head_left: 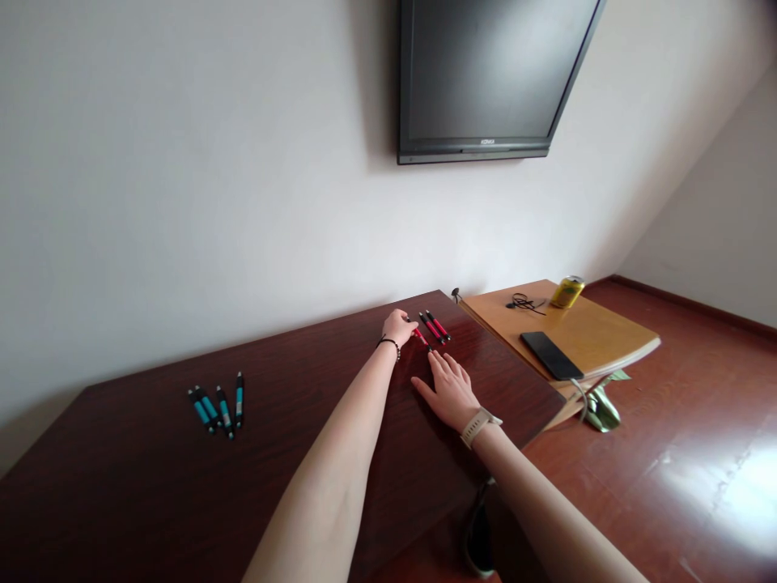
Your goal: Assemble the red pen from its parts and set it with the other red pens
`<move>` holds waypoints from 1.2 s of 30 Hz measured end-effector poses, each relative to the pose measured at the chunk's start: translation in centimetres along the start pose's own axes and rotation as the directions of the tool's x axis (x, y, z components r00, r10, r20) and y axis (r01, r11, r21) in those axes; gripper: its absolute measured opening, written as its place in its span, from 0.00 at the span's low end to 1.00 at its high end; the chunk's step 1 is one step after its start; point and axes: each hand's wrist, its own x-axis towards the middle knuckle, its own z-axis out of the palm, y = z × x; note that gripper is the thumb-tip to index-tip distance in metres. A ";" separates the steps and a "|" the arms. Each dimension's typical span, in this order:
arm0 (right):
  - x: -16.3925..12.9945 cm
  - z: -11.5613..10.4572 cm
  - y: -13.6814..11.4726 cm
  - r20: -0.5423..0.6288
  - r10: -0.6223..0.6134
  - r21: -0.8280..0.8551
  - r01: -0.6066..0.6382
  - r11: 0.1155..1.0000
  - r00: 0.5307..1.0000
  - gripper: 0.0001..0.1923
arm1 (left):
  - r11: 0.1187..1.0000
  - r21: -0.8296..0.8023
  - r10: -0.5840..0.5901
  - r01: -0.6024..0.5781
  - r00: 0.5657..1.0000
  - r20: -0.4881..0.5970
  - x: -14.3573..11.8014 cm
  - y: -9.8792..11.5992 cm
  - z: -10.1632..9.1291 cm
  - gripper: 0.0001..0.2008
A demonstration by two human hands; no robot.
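Red pen [421,336] pinched by left hand [399,327] fingers near desk's [303,453] far edge; right hand [450,390] flat, empty.

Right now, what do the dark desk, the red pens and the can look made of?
Dark desk: looks like wood or wood veneer, reddish brown, semi-gloss; faint reflections show. Red pens: likely plastic barrels with black ends; too small to be sure. The left hand holds one. Can: probably metal, shiny yellow-green with a bright rim.
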 end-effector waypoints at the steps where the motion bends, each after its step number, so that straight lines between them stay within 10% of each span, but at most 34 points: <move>1: 0.1 0.1 0.0 0.000 0.004 -0.002 -0.004 1.000 1.000 0.42 | 1.000 0.017 0.001 -0.001 1.000 -0.003 0.0 0.1 0.0 0.21; 17: 0.5 0.7 -0.3 -0.076 0.021 -0.021 -0.023 1.000 0.997 0.39 | 0.960 0.279 -0.018 0.019 1.000 -0.004 0.5 1.8 0.2 0.15; 36: -0.1 1.0 -1.3 -0.100 0.044 -0.021 -0.047 0.999 0.994 0.41 | 0.983 0.179 -0.030 0.029 1.000 0.003 1.1 2.7 0.3 0.12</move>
